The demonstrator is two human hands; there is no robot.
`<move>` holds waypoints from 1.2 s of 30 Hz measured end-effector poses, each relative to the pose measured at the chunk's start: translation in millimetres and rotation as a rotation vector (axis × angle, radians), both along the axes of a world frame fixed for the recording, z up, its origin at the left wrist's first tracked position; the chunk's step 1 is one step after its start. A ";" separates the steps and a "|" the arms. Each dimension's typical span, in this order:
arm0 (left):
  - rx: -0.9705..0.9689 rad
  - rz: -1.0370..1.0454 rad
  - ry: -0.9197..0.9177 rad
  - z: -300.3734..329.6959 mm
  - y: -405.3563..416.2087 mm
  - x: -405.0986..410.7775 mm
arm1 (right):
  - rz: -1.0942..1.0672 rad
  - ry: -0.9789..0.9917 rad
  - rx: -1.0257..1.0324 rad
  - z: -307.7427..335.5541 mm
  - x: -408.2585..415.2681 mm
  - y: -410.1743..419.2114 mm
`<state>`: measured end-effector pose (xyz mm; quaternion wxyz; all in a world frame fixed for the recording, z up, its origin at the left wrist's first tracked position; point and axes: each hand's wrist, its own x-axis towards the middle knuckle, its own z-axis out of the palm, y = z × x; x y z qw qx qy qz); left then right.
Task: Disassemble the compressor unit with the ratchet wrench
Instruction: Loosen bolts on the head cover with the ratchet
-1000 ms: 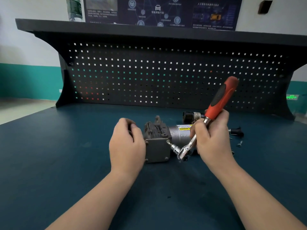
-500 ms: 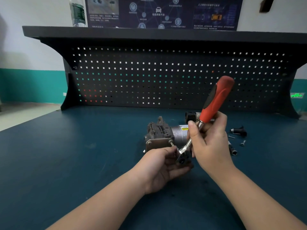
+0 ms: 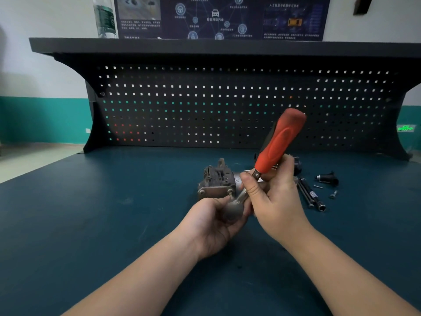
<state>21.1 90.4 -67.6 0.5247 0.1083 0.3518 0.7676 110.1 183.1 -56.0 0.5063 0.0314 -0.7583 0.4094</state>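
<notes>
Gripping the ratchet wrench [image 3: 276, 144] with both hands.
Right hand [image 3: 276, 201] clasps its shaft; left hand [image 3: 218, 222] cups its head before the compressor unit [image 3: 216, 181].

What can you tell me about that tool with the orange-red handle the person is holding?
The ratchet wrench has a thick orange-red handle with a dark strip along one side, a slim metal shank and a rounded metal head. It tilts, handle up and to the right, head down by the compressor unit. The right hand pinches the shank just below the handle; the left hand cups the head. Blur hides finer details.
</notes>
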 end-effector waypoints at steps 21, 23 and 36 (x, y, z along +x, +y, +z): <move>-0.026 -0.045 0.007 -0.2 3.7 -14.7 | -0.159 -0.053 -0.666 0.9 -4.9 8.9; -0.028 -0.015 0.007 -0.6 5.1 -13.2 | -0.039 -0.050 -1.133 -14.8 -0.5 8.9; 0.047 -0.053 -0.077 2.9 4.6 -13.3 | -0.235 -0.009 -0.234 13.4 -22.2 5.1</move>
